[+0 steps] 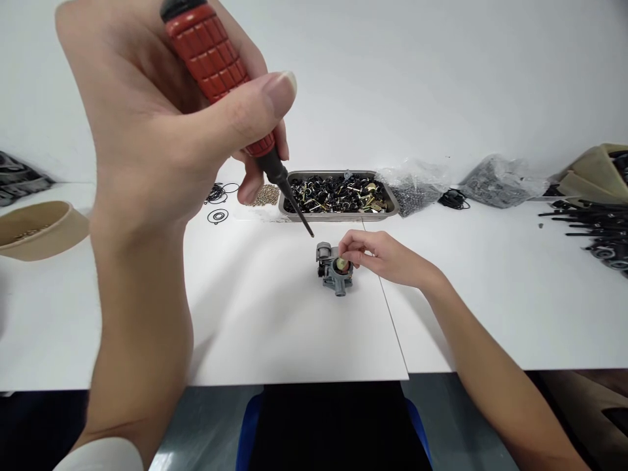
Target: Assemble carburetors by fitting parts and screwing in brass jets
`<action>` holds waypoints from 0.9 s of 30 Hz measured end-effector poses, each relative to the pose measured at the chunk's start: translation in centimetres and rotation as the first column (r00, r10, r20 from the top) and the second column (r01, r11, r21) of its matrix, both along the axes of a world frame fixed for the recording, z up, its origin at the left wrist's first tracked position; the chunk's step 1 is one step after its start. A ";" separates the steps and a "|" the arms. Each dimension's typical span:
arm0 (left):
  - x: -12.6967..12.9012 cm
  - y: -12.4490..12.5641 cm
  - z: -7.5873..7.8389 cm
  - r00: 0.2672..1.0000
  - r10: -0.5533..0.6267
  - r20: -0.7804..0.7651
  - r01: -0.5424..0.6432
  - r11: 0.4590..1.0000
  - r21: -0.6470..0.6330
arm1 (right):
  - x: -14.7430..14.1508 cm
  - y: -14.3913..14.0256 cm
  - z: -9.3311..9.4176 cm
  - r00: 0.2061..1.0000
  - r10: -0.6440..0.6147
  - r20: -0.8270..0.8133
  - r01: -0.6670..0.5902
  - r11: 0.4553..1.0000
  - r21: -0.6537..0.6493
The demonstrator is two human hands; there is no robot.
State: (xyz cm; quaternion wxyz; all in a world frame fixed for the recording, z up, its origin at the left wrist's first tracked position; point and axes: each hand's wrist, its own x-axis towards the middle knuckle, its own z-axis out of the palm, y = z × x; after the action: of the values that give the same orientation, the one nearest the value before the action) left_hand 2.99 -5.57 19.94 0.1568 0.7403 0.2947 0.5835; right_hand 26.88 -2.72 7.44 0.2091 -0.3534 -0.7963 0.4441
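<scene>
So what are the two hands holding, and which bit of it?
Left hand grips the screwdriver by its red handle. Right hand pinches the small round piece on the grey part.

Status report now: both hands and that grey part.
Left hand raised, gripping red screwdriver, tip clear of part. Right hand fingers pinching small piece on grey part on table. Nothing between tip and part.

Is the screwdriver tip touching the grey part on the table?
Apart. The head view shows the screwdriver tip ending above and left of the grey part, with white table visible between.
</scene>
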 end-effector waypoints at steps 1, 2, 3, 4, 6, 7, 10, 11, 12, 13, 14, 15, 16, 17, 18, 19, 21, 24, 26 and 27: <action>0.0 0.0 0.0 1.000 -0.001 0.000 0.001 1.000 -0.002 | 0.0 -0.1 0.1 1.000 -0.001 0.010 0.001 1.000 0.004; 0.0 0.0 0.0 1.000 -0.001 0.004 0.001 1.000 -0.005 | -0.1 -0.2 0.1 1.000 -0.002 0.022 0.002 1.000 0.009; 0.0 0.0 0.0 1.000 0.004 0.008 -0.004 1.000 -0.008 | -0.1 -0.2 0.1 0.999 -0.004 0.035 0.003 1.000 0.015; 0.0 0.0 0.0 1.000 0.009 0.010 -0.009 1.000 -0.013 | -0.1 -0.3 0.2 0.999 -0.008 0.046 0.007 1.000 0.019; 0.0 -0.1 0.0 1.000 0.025 0.012 -0.025 1.000 -0.017 | -0.2 -0.4 0.2 0.998 -0.017 0.060 0.015 1.000 0.019; 0.0 -0.1 0.0 0.999 0.031 0.013 -0.031 0.999 -0.019 | -0.2 -0.4 0.1 0.998 -0.019 0.062 0.018 1.000 0.019; -0.1 -0.1 0.0 0.999 0.036 0.006 -0.035 0.999 -0.034 | -0.3 -0.4 0.1 0.998 -0.019 0.057 0.017 1.000 0.024; -0.2 0.0 -0.1 0.999 0.033 0.001 -0.033 0.999 -0.042 | -0.3 -0.4 0.1 0.999 -0.018 0.052 0.016 0.999 0.031; -0.2 0.0 -0.1 1.000 0.028 -0.005 -0.028 0.999 -0.046 | -0.3 -0.5 0.1 0.999 -0.019 0.045 0.017 0.999 0.039; -0.2 0.0 -0.1 1.000 0.029 -0.013 -0.029 0.998 -0.046 | -0.3 -0.5 0.2 0.999 -0.019 0.040 0.017 0.999 0.046; -0.2 0.1 -0.1 0.999 0.030 -0.021 -0.031 0.999 -0.043 | -0.2 -0.5 0.2 0.999 -0.018 0.036 0.016 0.999 0.051; -0.3 0.1 -0.1 0.999 0.030 -0.027 -0.031 0.999 -0.038 | -0.2 -0.4 0.2 0.999 -0.017 0.035 0.015 0.998 0.056; -0.3 0.1 -0.1 0.999 0.030 -0.030 -0.031 0.999 -0.028 | -0.1 -0.4 0.3 0.999 -0.017 0.038 0.015 0.998 0.062; -0.4 0.1 -0.1 0.999 0.029 -0.031 -0.029 0.999 -0.015 | 0.0 -0.4 0.3 0.999 -0.017 0.042 0.014 0.998 0.068; -0.5 0.1 -0.2 0.999 0.027 -0.033 -0.027 1.000 -0.002 | 0.1 -0.4 0.3 0.999 -0.017 0.049 0.013 0.997 0.075; -0.7 0.2 -0.3 0.999 0.022 -0.039 -0.021 1.000 0.015 | 0.1 -0.4 0.3 0.998 -0.016 0.056 0.012 0.996 0.084; -1.3 0.4 -0.6 0.998 -0.010 -0.062 0.014 0.998 0.061 | 0.2 -0.3 0.3 0.998 -0.013 0.064 0.007 0.995 0.099; -2.5 1.6 -1.4 0.992 -0.101 -0.075 0.113 0.978 0.173 | 0.2 -0.3 0.3 0.998 -0.008 0.064 0.000 0.993 0.114; -3.3 3.0 -2.0 0.986 -0.153 -0.060 0.164 0.949 0.270 | 0.2 -0.3 0.2 0.998 -0.008 0.060 0.001 0.992 0.123; -3.7 3.8 -2.3 0.985 -0.168 -0.051 0.175 0.935 0.309 | 0.2 -0.3 0.2 0.998 -0.008 0.058 0.001 0.992 0.126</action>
State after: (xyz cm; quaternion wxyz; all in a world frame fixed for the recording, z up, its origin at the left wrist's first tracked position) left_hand -0.69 -1.79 17.64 0.0845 0.7856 0.1350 0.5979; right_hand 27.04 -3.01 7.65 0.2089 -0.3542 -0.8277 0.3820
